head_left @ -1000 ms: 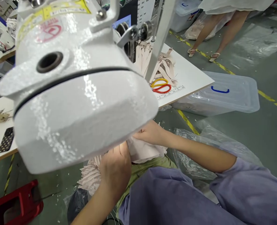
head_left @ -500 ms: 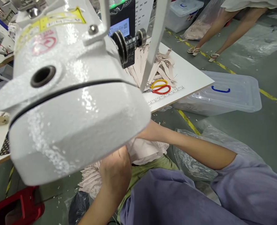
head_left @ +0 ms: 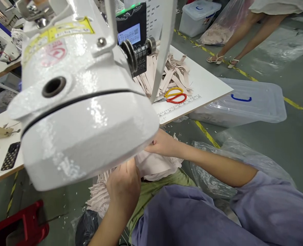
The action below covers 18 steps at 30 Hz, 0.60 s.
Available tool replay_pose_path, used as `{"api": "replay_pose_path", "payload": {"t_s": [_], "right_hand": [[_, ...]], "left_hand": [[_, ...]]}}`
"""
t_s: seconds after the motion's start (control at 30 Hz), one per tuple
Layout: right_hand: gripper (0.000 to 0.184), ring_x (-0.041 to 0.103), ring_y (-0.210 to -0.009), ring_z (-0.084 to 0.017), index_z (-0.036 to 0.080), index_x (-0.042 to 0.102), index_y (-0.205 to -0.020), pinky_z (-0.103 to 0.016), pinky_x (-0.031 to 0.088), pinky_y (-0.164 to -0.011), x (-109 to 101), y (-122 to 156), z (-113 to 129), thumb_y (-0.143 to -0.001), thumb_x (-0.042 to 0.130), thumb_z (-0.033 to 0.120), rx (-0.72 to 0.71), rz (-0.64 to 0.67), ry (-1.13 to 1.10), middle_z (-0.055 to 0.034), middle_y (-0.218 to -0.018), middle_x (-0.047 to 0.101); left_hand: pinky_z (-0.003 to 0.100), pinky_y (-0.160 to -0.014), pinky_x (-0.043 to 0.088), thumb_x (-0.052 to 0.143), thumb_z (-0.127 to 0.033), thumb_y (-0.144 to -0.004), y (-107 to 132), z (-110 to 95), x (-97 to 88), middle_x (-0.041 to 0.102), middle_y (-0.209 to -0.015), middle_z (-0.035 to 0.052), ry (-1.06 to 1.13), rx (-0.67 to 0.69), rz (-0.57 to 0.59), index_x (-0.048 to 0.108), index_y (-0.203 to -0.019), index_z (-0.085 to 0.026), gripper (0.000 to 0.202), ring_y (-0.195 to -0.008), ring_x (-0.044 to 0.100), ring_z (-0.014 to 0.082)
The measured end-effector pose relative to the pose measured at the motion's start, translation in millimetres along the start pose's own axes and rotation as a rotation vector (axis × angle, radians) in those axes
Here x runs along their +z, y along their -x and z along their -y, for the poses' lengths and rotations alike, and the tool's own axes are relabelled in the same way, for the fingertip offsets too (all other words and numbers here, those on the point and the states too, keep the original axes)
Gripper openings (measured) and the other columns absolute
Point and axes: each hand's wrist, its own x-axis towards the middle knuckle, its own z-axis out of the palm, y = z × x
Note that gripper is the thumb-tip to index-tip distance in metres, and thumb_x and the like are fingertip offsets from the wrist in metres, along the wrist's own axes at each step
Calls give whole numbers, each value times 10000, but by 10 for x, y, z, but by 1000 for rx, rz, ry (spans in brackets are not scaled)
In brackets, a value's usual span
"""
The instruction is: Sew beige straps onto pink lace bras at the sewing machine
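Note:
The white sewing machine head [head_left: 90, 133] fills the left and centre of the view and hides the needle area. Below its lower edge, my left hand [head_left: 124, 186] is curled at the near end of a pale pink lace-trimmed garment piece [head_left: 156, 165]; its fingertips are covered by the machine. My right hand [head_left: 164, 143] pinches the same fabric at the machine's right end, fingers partly hidden. The fabric drapes across my lap between both hands. More ruffled pale pink pieces [head_left: 99, 198] hang to the left of my left hand.
On the white table [head_left: 208, 89] lie scissors with red and yellow handles [head_left: 177, 98], a printed ruler, and pale fabric strips [head_left: 174, 73]. A control screen [head_left: 131, 36] stands behind. Lidded plastic bins [head_left: 256, 99], plastic bags and a red stool [head_left: 20, 222] are on the floor. Another person's legs [head_left: 254, 37] show at upper right.
My view has shifted slightly, so the machine head sits a little higher and more of the right hand shows. Both hands keep their hold, moving only slightly left in the picture.

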Motion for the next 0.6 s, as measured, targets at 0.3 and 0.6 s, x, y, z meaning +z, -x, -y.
{"api": "replay_pose_path", "payload": {"t_s": [0.3,0.6], "right_hand": [[357,553,-762,-119,208,649,-1184,-250,471,-673,-3,142,-90,-834,657,283,40,-36,-21,-66,-1164,604],[240,606,-765,-145,182,669,-1020,-254,425,-671,39,434,-122,-966,530,369,124,32,34,-48,-924,700]], "left_hand": [[255,-546,387,457,-187,-957,103,87,29,729,-751,14,193,-133,4,639,-1138,-199,257,-598,642,149],[311,-706,508,527,-525,-894,112,225,-34,706,-889,62,893,-543,286,645,-977,-177,377,-782,650,210]]}}
